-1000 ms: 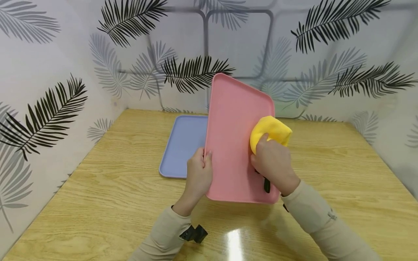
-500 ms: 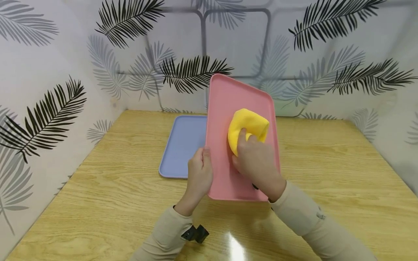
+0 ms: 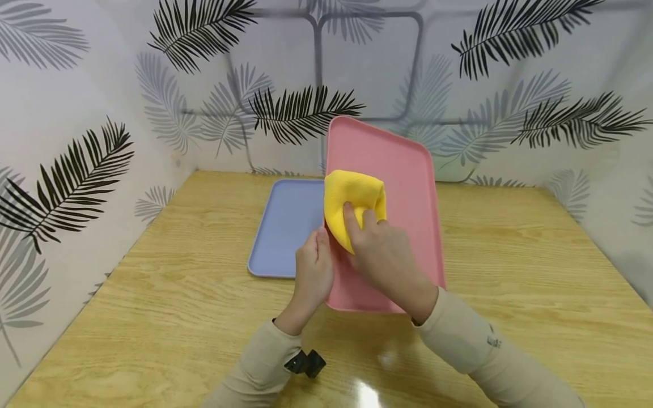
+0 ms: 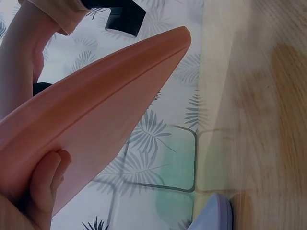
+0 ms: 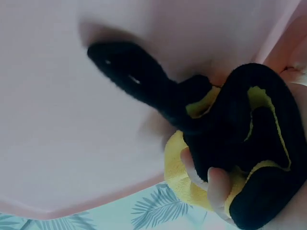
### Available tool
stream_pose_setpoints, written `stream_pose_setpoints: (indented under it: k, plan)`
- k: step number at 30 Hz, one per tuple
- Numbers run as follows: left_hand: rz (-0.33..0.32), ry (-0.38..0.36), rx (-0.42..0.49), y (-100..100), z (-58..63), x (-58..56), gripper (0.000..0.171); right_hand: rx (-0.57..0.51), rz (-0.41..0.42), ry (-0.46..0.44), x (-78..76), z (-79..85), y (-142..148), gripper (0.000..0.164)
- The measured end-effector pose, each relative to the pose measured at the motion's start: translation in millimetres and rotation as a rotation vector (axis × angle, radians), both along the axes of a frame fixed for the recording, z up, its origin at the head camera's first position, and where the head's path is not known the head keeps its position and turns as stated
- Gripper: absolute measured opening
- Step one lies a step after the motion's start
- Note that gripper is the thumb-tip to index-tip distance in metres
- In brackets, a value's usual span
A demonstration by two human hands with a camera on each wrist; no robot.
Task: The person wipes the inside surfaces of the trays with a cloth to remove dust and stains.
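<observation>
In the head view a pink rectangular tray stands tilted up above the table, its inner face toward me. My left hand grips its left rim, thumb on the front side. Fingers curl against the tray's underside in the left wrist view. My right hand holds a bunched yellow cloth against the tray's inner face, near the left rim and just above my left thumb. The right wrist view shows black folds of this cloth with yellow edges; one black end sticks out over the tray.
A light blue tray lies flat on the wooden table behind my left hand, partly hidden by the pink tray. Leaf-patterned walls border the table at the back and sides. A small black device sits at my left wrist.
My right hand has slid the yellow cloth leftward across the pink tray, from its right side to its left rim. My left hand and the tray have barely moved.
</observation>
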State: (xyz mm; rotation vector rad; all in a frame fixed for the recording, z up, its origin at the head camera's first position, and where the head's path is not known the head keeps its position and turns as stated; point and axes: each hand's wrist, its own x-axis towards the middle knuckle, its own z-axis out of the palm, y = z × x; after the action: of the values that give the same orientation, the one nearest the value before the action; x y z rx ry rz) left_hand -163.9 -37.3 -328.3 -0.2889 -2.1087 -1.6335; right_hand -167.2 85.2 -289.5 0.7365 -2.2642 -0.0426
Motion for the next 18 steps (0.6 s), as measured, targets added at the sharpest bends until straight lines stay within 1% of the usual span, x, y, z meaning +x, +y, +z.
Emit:
stream_pose_setpoints:
  k: [5, 8, 13, 15, 18]
  plan:
    - [0.009, 0.029, 0.014, -2, 0.0, -3.9, 0.035, -0.002, 0.014, 0.011, 1.0, -0.9, 3, 0.045]
    - [0.018, 0.025, 0.037, -4, 0.5, -4.8, 0.036, 0.004, 0.027, -0.016, 2.7, -1.0, 7, 0.049]
    - [0.003, 0.031, 0.057, -6, 3.0, -5.1, 0.036, -0.008, 0.016, -0.087, 5.4, -1.7, 14, 0.057]
    - [0.000, 0.039, 0.051, -6, 4.2, -5.2, 0.037, -0.023, 0.006, -0.106, 5.7, -2.9, 17, 0.058]
    - [0.023, 0.049, 0.033, -7, 4.9, -5.5, 0.036, -0.047, -0.015, -0.120, 4.1, -5.9, 22, 0.059]
